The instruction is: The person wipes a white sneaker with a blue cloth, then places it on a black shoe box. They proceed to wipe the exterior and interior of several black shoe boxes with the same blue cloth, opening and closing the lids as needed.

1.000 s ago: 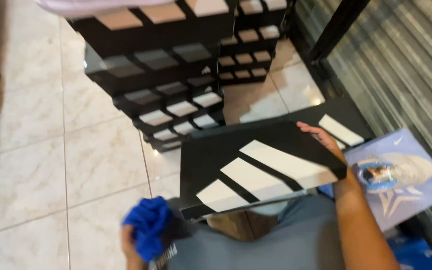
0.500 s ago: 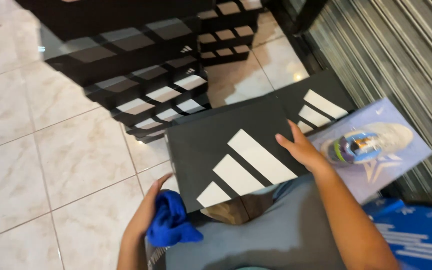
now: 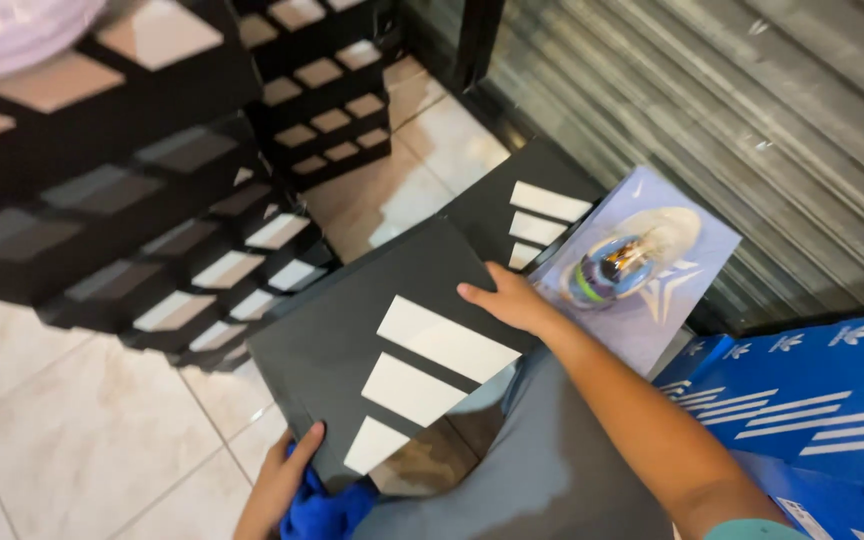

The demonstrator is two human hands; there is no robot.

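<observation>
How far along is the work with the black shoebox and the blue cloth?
Black boxes already stand stacked on the floor. In hand: the right hand steadies a black striped box while the left hand holds a blue cloth at its corner. Blue boxes lie untouched.

**Shoe boxes on and around the tiled floor**

Nearest, on the lap: flat black box lid (image 3: 392, 340) with three slanted white bars, gripped at its lower corner and right edge. Just behind, touching it: second black box (image 3: 522, 205) with three white bars on its side. To the right of that: pale lilac box (image 3: 652, 270) printed with a colourful shoe picture, lying before the metal shutter. At far right: blue boxes (image 3: 802, 400) striped in white. At upper left: tall stacks of black boxes (image 3: 152, 210) with white bars, blurred.
</observation>
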